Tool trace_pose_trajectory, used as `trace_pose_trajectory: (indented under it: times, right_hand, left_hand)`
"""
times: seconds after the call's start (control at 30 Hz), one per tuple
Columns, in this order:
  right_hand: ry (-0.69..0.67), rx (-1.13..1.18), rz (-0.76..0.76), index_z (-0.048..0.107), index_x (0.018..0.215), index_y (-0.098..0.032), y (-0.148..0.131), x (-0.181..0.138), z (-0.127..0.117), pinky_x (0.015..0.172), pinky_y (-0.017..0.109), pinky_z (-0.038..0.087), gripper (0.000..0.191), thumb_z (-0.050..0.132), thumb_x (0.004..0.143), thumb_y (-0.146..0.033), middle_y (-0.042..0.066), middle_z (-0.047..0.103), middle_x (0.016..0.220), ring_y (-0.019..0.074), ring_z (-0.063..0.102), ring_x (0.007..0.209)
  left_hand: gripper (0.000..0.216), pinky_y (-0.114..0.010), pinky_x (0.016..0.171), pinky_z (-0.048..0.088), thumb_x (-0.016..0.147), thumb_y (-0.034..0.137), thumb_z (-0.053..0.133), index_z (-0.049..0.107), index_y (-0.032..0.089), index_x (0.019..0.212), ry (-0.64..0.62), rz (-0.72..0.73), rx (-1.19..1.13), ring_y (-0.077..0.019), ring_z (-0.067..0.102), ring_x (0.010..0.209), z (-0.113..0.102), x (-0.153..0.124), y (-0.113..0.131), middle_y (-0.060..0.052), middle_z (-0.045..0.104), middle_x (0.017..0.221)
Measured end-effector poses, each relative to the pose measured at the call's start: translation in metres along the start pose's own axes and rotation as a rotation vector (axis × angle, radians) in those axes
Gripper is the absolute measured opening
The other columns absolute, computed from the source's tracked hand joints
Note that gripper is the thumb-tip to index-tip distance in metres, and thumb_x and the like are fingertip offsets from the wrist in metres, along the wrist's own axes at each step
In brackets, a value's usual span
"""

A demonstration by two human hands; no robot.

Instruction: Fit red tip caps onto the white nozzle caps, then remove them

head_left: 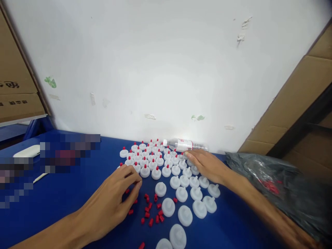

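Observation:
My left hand [114, 197] is low over the blue table, fingers curled and thumb tip against the index finger. Whatever the pinch holds is hidden. Loose small red caps [147, 214] lie beside and beneath it. My right hand [207, 166] reaches over the back right of the group, its fingertips closed at a white nozzle cap [182, 157] with a red tip. Many round white nozzle caps [156, 173] stand behind my left hand with red tips on. Nearer and to the right, other white nozzle caps [185, 215] have bare nozzles.
A clear plastic bottle [178, 144] lies along the wall [166, 69] behind the caps. A dark plastic bag [280, 186] with red pieces showing sits at right. Cardboard [290, 100] leans at right, and boxes [18, 72] stand at left. A white object [27, 151] lies on the table's left.

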State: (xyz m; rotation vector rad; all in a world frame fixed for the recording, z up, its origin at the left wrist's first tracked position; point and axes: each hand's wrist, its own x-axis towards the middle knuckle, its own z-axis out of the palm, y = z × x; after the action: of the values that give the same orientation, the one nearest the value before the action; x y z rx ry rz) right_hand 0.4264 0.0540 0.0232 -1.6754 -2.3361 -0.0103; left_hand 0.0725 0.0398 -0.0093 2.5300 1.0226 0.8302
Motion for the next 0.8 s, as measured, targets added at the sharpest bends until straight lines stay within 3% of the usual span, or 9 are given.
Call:
trace_pose_trajectory:
  times: [0.13,0.23,0.37,0.47,0.6,0.73,0.8]
  right_hand:
    - [-0.007,-0.019,0.005,0.069,0.122,-0.019,-0.004,-0.001,0.007,0.099,0.048,0.057,0.028,0.064,0.105,-0.041,0.008,0.070,0.126,0.0230,0.070,0.110]
    - [0.033,-0.042,0.022,0.071,0.110,-0.018,-0.009,-0.003,0.003,0.092,0.044,0.058,0.027,0.062,0.106,-0.042,0.005,0.074,0.108,0.0199,0.072,0.097]
    - [0.211,-0.074,0.060,0.072,0.108,-0.020,-0.015,-0.002,-0.013,0.090,0.046,0.055,0.037,0.048,0.110,-0.048,0.009,0.077,0.102,0.0272,0.073,0.096]
    - [0.353,-0.058,0.026,0.068,0.108,-0.021,-0.024,-0.003,-0.023,0.083,0.044,0.055,0.032,0.057,0.105,-0.051,0.011,0.075,0.106,0.0306,0.072,0.094]
    - [0.357,0.027,-0.166,0.062,0.113,-0.024,-0.059,-0.010,-0.027,0.074,0.034,0.055,0.016,0.056,0.107,-0.037,0.007,0.073,0.113,0.0206,0.071,0.087]
    - [0.205,0.083,-0.449,0.058,0.115,-0.026,-0.112,-0.023,-0.017,0.086,0.029,0.054,0.011,0.063,0.105,-0.026,-0.002,0.075,0.107,0.0153,0.072,0.096]
    - [0.172,0.064,-0.586,0.058,0.111,-0.022,-0.133,-0.029,-0.011,0.086,0.030,0.053,0.010,0.065,0.103,-0.021,-0.001,0.075,0.106,0.0160,0.071,0.095]
  left_hand:
    - [0.028,-0.037,0.088,0.049,0.111,0.030,0.038,0.063,0.026,0.099,0.005,0.005,0.029,-0.0199,0.061,0.095,0.001,0.000,-0.002,-0.001,0.064,0.101]
    - [0.025,-0.038,0.091,0.050,0.109,0.025,0.040,0.063,0.026,0.098,0.004,0.038,0.058,-0.0205,0.061,0.094,0.003,-0.001,-0.003,-0.002,0.066,0.100]
    - [0.023,-0.038,0.089,0.052,0.106,0.022,0.042,0.064,0.024,0.097,-0.002,0.087,0.049,-0.0210,0.062,0.091,0.005,-0.002,-0.003,-0.003,0.068,0.097]
    - [0.023,-0.039,0.089,0.052,0.107,0.025,0.042,0.064,0.025,0.099,0.009,0.073,0.045,-0.0213,0.063,0.092,0.003,-0.002,-0.001,-0.002,0.068,0.098]
    - [0.018,-0.037,0.093,0.051,0.110,0.030,0.043,0.061,0.027,0.107,0.063,0.071,0.048,-0.0202,0.065,0.097,-0.003,-0.002,0.003,0.001,0.069,0.101]
    - [0.013,-0.031,0.089,0.053,0.109,0.032,0.047,0.054,0.030,0.120,0.125,0.205,0.086,-0.0192,0.065,0.099,-0.006,-0.005,0.008,0.003,0.070,0.107]
    - [0.010,-0.029,0.081,0.054,0.109,0.033,0.047,0.053,0.030,0.117,0.121,0.289,0.110,-0.0194,0.065,0.098,-0.007,-0.007,0.011,0.002,0.070,0.107]
